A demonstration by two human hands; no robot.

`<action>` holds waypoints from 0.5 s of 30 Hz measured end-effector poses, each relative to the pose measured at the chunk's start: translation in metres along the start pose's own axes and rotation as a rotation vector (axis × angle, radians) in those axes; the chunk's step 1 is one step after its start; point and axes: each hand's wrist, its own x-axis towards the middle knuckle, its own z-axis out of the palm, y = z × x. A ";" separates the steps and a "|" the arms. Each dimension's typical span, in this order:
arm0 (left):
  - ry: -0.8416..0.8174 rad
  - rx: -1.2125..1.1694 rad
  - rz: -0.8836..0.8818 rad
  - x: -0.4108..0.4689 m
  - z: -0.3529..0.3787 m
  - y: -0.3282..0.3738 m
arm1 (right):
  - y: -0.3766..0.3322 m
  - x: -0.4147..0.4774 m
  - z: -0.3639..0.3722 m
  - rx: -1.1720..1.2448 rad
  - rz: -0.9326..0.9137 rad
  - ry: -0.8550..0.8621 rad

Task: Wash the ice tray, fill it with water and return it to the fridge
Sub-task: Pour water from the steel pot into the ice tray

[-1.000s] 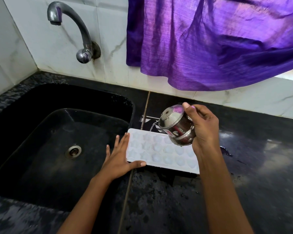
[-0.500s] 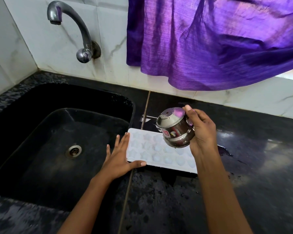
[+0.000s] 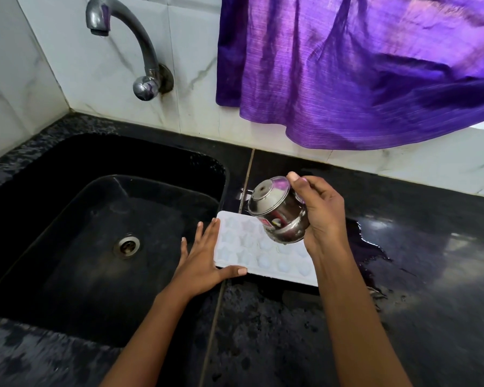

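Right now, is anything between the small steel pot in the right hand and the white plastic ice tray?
Nothing visible. The small steel pot hangs tipped directly over the white plastic ice tray; the left hand rests flat at the tray's left end.

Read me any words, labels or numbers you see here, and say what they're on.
The red sticker on the steel pot held by the right hand: too blurred to read.
The ice tray, tap and purple curtain: no writing visible.

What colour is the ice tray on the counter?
White; the ice tray shows clearly in the head view, against the black counter.
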 end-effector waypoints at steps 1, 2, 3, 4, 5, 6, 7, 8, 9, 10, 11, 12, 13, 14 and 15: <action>0.000 0.002 0.000 0.000 0.000 0.000 | 0.000 0.000 0.001 -0.014 -0.005 0.000; 0.001 0.004 0.000 0.000 0.000 0.000 | 0.000 0.001 0.002 -0.026 -0.010 0.002; 0.001 0.007 0.001 0.000 0.000 0.000 | 0.000 0.001 0.003 -0.036 -0.014 0.004; 0.003 0.008 0.002 0.000 0.000 0.000 | -0.001 0.002 0.004 -0.040 -0.017 0.004; 0.005 0.007 0.003 0.000 0.000 0.000 | -0.001 0.002 0.005 -0.039 -0.019 0.002; 0.006 0.004 0.004 0.000 0.000 0.000 | -0.002 0.003 0.006 -0.035 -0.021 0.000; 0.007 0.002 0.005 0.000 0.000 0.000 | -0.002 0.003 0.006 -0.034 -0.026 -0.003; 0.006 0.002 0.005 0.000 0.000 0.000 | -0.003 0.003 0.006 -0.037 -0.032 -0.006; 0.005 0.003 0.006 0.000 0.000 0.000 | -0.004 0.003 0.007 -0.040 -0.037 -0.007; 0.005 0.004 0.006 0.000 0.000 0.000 | -0.004 0.002 0.007 -0.045 -0.041 -0.008; 0.006 0.002 0.006 0.000 0.000 0.001 | -0.005 0.002 0.007 -0.049 -0.044 -0.010; 0.007 0.001 0.007 -0.001 0.000 0.000 | -0.006 0.002 0.008 -0.053 -0.050 -0.013; 0.008 -0.001 0.007 -0.001 0.000 0.000 | -0.007 0.002 0.008 -0.056 -0.055 -0.016; 0.009 -0.004 0.006 -0.001 0.000 0.000 | -0.008 0.002 0.009 -0.056 -0.062 -0.018; 0.010 -0.005 0.007 -0.001 0.000 0.000 | -0.010 0.002 0.009 -0.053 -0.068 -0.019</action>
